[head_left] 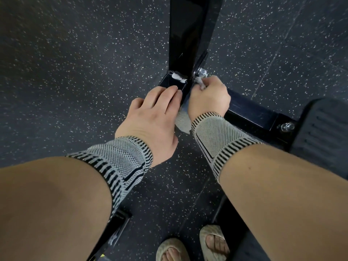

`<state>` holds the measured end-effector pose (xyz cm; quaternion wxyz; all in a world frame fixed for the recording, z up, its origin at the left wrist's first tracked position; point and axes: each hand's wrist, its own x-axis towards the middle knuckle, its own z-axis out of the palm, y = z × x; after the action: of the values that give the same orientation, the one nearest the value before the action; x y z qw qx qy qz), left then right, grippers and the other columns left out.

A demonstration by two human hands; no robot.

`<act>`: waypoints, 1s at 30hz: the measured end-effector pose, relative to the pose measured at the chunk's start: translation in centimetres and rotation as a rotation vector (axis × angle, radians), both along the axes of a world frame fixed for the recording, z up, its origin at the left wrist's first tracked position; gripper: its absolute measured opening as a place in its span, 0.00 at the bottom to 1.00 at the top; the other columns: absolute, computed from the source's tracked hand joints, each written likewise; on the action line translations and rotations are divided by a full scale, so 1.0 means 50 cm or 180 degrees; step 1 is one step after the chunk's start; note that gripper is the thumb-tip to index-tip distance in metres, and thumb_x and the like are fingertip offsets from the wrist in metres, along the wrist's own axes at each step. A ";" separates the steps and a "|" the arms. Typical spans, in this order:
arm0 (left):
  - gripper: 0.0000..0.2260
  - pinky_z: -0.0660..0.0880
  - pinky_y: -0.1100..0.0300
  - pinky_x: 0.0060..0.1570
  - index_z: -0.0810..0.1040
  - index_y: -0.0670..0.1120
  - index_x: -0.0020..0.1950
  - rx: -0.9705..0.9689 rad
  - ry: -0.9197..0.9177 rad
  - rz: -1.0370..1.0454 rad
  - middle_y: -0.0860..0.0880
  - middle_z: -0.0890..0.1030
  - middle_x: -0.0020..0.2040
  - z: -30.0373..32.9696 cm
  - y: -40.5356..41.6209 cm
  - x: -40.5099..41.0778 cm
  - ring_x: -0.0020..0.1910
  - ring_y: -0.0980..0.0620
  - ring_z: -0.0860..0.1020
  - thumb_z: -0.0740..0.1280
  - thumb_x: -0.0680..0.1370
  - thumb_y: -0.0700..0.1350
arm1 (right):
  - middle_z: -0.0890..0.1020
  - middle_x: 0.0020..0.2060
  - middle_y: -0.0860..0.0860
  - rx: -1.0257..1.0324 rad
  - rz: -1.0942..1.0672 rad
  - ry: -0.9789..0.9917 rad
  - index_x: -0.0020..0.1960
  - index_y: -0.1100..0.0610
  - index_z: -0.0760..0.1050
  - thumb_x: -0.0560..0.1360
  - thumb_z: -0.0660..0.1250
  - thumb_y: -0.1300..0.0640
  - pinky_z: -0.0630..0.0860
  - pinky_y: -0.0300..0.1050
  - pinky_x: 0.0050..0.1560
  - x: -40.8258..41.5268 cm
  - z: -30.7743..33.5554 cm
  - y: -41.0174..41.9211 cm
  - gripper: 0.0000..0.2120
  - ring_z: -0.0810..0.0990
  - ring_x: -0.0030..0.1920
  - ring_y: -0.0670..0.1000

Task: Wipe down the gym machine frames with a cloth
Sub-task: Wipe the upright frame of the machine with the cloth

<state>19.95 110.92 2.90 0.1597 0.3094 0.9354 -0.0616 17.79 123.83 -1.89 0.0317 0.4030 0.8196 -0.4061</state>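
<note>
We saw a glossy black steel machine frame rising from a dark rubber floor flecked with white, its upright post meeting a low base beam at a bracketed joint. Our right hand was clenched round a small pale grey cloth, pressing a wad of it against the joint just below a bright silver hex bolt. A loose tail of the same cloth hung down under the wrist, between our two hands. Our left hand lay released, fingers straight and flat on the black bracket plate to the left of the post, holding nothing. A whitish smear or scrap sat in the corner where the post met that plate; we could not tell whether it was foam or fabric.

Both wrists wore grey and black knitted wrist sleeves. The base beam ran off to the right, past a second silver bolt, to a black ribbed rubber foot pad. Another black frame bar crossed low on the left, partly hidden by our left forearm. Near the bottom edge, our feet stood in beige woven sandals on the floor, close to a further dark frame member that our right forearm largely covered.
</note>
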 end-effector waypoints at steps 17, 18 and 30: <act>0.37 0.61 0.48 0.69 0.49 0.45 0.78 -0.0002 0.0023 0.0011 0.51 0.52 0.77 0.004 -0.002 -0.001 0.73 0.50 0.51 0.59 0.73 0.56 | 0.74 0.35 0.45 0.0129 0.0694 -0.0004 0.53 0.53 0.77 0.79 0.60 0.54 0.69 0.39 0.39 0.032 0.001 -0.010 0.08 0.74 0.38 0.48; 0.38 0.61 0.48 0.69 0.49 0.45 0.78 -0.0012 0.0012 0.0001 0.51 0.51 0.77 0.004 -0.002 -0.001 0.74 0.50 0.51 0.59 0.73 0.56 | 0.75 0.35 0.45 0.0072 0.0849 -0.0084 0.52 0.52 0.77 0.79 0.60 0.54 0.71 0.39 0.39 0.044 -0.001 -0.006 0.07 0.75 0.37 0.47; 0.37 0.60 0.49 0.69 0.46 0.45 0.78 -0.0042 -0.0034 0.0011 0.51 0.49 0.77 0.006 -0.002 0.000 0.74 0.50 0.49 0.57 0.73 0.56 | 0.72 0.36 0.43 -0.0679 -0.0236 0.0261 0.46 0.52 0.68 0.77 0.66 0.53 0.66 0.29 0.29 0.051 0.017 0.045 0.06 0.71 0.34 0.40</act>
<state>19.93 110.83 3.21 0.1668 0.3071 0.9346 -0.0658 20.35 126.08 -1.02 0.0259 0.4105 0.7568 -0.5081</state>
